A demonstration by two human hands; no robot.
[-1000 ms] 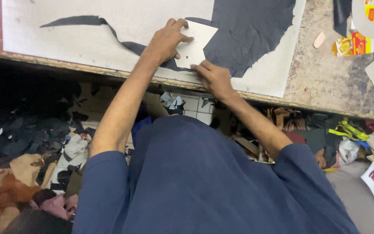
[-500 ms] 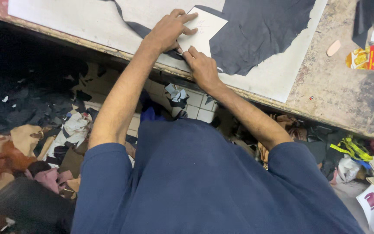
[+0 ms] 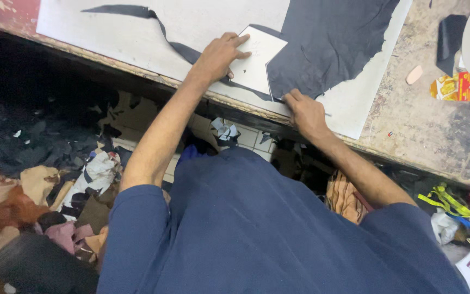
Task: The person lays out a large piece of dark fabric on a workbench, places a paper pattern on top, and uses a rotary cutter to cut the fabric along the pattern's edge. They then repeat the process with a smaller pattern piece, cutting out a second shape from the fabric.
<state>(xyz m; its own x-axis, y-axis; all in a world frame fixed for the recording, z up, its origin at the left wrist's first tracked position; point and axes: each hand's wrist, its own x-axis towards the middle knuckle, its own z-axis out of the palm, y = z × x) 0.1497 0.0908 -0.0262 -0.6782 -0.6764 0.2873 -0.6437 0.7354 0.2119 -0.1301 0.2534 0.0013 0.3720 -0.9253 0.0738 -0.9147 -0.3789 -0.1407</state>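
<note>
the white card template (image 3: 257,57) lies flat on the dark sheet of material (image 3: 327,46), near the front edge of the pale cutting board (image 3: 137,27) that covers this end of the worn workbench (image 3: 431,130). the left hand (image 3: 218,54) presses down on the template's left part, fingers spread flat, palm down and not clenched around anything. the right hand (image 3: 305,111) sits at the template's lower right corner, curled around a thin tool (probably a blade, though too little of it shows to be sure) whose tip touches the dark sheet. the template looks stiff and light, likely to slide unless pinned from above; the dark sheet looks soft, limp and thin, best held flat rather than lifted by an edge. a long dark trimmed strip (image 3: 137,12) trails off to the left. scraps (image 3: 55,179) litter the floor below the bench.
</note>
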